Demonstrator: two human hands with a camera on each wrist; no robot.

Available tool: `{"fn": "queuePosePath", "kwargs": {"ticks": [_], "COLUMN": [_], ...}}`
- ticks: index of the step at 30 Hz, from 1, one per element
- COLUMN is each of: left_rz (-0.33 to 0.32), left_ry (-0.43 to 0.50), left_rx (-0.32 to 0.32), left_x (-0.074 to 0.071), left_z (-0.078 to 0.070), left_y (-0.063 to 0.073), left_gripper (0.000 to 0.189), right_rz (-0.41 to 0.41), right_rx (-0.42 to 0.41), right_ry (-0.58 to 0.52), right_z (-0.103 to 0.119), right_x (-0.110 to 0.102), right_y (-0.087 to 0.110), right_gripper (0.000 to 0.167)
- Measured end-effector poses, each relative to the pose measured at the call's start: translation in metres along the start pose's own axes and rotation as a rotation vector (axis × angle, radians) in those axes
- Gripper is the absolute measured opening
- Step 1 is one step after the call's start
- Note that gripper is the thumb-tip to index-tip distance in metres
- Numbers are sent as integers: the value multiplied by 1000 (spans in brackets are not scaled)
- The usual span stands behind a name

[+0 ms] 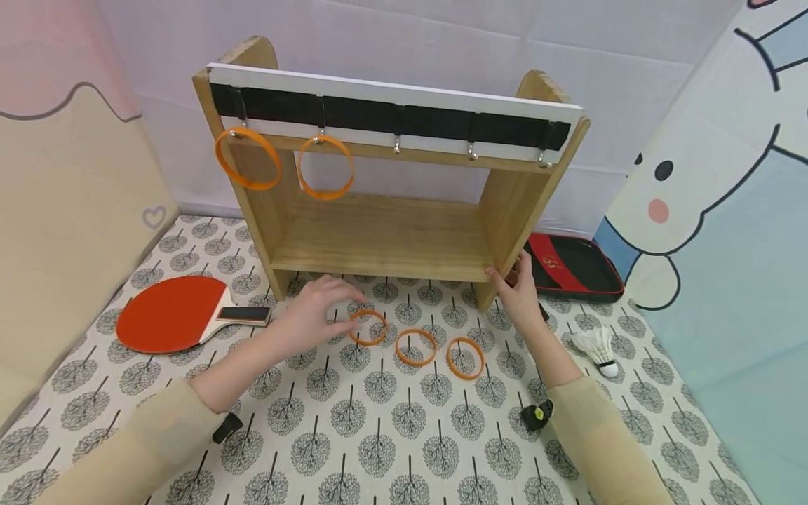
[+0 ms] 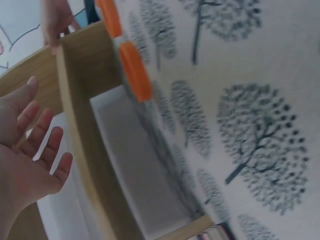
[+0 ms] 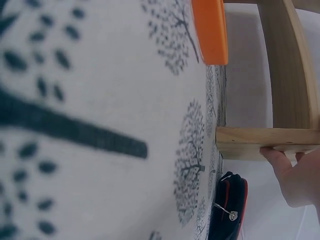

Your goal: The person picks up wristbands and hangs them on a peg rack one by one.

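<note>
"Where are the rings?"

"There are five, all orange. Three lie in a loose row before the rack [image 1: 385,238]: the near-left ring [image 1: 368,344], the middle ring [image 1: 410,363] and the right ring [image 1: 465,377], each apart from the next. Two more, the outer ring [image 1: 254,186] and the inner ring [image 1: 327,196], hang from the two leftmost of five metal hooks [image 1: 397,145] along the rack's top bar."

"What is under and around them?"

"A table [image 1: 379,424] with a white cloth, printed with dark round trees. The wooden rack stands at its back. On the left lies a red paddle [image 1: 170,315], its handle pointing at the rack. On the right are a dark case [image 1: 583,263] with a red band and, nearer, a white shuttlecock [image 1: 598,349]. A pale curtain [image 1: 429,35] closes off the back; the right-hand curtain [image 1: 745,280] carries a cartoon animal."

"And the hands?"

"Both arms reach forward in beige sleeves [image 1: 135,438]. The left hand [image 1: 322,308] hovers beside the near-left ring, thumb and fingers apart, holding nothing; the left wrist view shows its fingers spread. The right hand [image 1: 520,294] grips the lower right side of the rack, thumb at the front edge, the other fingers partly hidden behind the panel."
</note>
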State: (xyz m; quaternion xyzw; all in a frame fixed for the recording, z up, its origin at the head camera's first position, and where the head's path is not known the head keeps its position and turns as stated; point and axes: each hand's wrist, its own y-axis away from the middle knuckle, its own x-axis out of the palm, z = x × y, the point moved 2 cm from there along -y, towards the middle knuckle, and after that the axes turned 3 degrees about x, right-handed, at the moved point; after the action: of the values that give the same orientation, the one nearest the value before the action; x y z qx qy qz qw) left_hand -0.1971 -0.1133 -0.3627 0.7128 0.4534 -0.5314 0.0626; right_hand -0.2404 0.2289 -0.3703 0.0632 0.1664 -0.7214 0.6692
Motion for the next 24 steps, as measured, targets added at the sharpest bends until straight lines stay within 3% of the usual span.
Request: {"fn": "queuePosePath", "kwargs": {"ticks": [7, 11, 18, 24], "left_rz": [170, 227, 306, 352], "left_ry": [67, 74, 53, 41], "left_rx": [-73, -54, -14, 14], "left_x": [23, 33, 44, 52], "left_z": [11, 19, 28, 33], "left_y": [2, 2, 0, -1], "left_gripper": [41, 41, 37, 25], "right_rz": [-70, -78, -64, -64], "right_rx": [9, 27, 29, 24], "right_ry": [-35, -62, -85, -75], "right_z": [-22, -22, 0, -2], "right_x": [-1, 0, 4, 3], "right_y": [-8, -8, 3, 3], "right_gripper": [58, 57, 57, 56]}}
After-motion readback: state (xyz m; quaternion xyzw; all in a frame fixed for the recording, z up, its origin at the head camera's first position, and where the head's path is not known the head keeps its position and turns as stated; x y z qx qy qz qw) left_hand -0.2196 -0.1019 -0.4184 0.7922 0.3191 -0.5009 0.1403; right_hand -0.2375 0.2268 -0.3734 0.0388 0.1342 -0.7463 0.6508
